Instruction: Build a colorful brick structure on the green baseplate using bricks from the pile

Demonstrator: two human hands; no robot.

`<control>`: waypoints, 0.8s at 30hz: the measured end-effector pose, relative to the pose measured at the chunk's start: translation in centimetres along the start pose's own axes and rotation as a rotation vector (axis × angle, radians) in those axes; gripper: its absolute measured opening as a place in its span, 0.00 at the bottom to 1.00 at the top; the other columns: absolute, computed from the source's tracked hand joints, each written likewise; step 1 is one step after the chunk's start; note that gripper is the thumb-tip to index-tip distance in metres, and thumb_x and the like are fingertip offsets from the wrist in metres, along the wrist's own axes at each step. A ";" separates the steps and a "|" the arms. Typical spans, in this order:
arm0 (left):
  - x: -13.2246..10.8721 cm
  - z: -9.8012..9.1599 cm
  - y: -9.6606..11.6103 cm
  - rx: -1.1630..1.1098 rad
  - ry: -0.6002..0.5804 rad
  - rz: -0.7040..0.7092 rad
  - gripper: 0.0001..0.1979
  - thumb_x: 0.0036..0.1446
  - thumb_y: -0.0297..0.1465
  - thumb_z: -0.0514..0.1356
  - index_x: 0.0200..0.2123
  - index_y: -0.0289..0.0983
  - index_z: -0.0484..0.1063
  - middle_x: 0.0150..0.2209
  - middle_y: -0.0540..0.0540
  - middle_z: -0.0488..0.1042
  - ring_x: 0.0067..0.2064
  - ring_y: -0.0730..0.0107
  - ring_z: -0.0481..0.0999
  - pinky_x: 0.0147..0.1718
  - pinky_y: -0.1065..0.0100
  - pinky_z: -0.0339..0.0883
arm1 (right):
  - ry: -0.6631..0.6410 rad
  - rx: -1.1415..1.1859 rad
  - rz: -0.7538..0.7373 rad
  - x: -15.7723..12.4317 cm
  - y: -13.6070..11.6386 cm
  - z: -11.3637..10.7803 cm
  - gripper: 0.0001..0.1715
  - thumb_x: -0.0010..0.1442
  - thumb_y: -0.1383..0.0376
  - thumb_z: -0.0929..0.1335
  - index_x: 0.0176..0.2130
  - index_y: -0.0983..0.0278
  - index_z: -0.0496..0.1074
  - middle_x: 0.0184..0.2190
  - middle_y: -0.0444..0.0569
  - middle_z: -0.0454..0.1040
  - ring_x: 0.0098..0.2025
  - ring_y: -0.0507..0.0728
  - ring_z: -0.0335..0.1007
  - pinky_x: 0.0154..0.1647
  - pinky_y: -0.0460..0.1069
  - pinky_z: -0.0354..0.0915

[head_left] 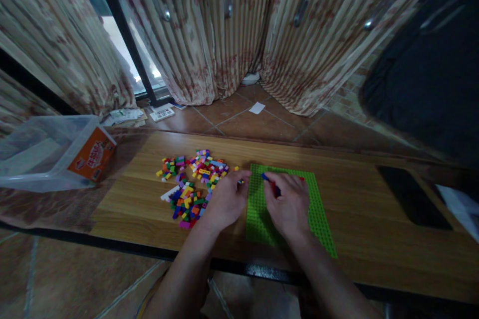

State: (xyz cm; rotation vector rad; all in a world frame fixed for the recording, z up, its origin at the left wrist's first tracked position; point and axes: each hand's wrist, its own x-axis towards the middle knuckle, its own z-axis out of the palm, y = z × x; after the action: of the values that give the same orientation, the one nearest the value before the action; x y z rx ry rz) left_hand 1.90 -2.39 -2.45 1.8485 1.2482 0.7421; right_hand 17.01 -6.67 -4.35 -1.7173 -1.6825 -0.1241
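A green studded baseplate (322, 224) lies on the wooden table. Over its upper part is my right hand (290, 204), fingers bent and closed around a blue toy brick (265, 176) at the fingertips. More red and blue bricks (277, 190) show between thumb and fingers, partly covered by the hand. My left hand (228, 202) is just off the plate's left edge, fingers curled with the thumb near the index finger. What it pinches, if anything, is too small to make out. Left of it spreads a loose pile of coloured bricks (187, 203), partly hidden behind the hand.
A clear plastic bin (41, 182) with an orange label stands at the left. A dark flat phone-like slab (413, 197) and white paper (458, 209) lie on the right. Behind the table (359, 199) are a tiled floor (232, 114) and striped curtains (209, 35).
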 end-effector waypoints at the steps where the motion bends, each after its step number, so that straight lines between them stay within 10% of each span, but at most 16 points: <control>1: 0.0 0.7 0.4 -0.008 -0.025 0.012 0.19 0.59 0.23 0.52 0.51 0.35 0.74 0.51 0.43 0.77 0.50 0.65 0.77 0.52 0.64 0.69 | 0.014 -0.039 0.023 0.2 0.4 -0.1 0.11 0.63 0.65 0.65 0.41 0.62 0.77 0.36 0.50 0.80 0.40 0.61 0.70 0.45 0.56 0.58; 24: 0.2 4.8 2.0 0.123 -0.138 0.043 0.29 0.54 0.18 0.50 0.60 0.35 0.66 0.55 0.39 0.73 0.56 0.62 0.73 0.58 0.63 0.65 | -0.024 0.159 0.171 1.5 4.5 -2.1 0.17 0.63 0.62 0.62 0.45 0.62 0.77 0.43 0.55 0.77 0.47 0.62 0.69 0.51 0.60 0.63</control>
State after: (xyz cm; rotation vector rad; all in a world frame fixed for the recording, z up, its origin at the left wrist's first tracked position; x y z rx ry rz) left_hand 6.81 -3.95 -3.33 1.9957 1.1922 0.5608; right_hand 22.16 -6.08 -3.84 -1.7386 -1.5124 0.1069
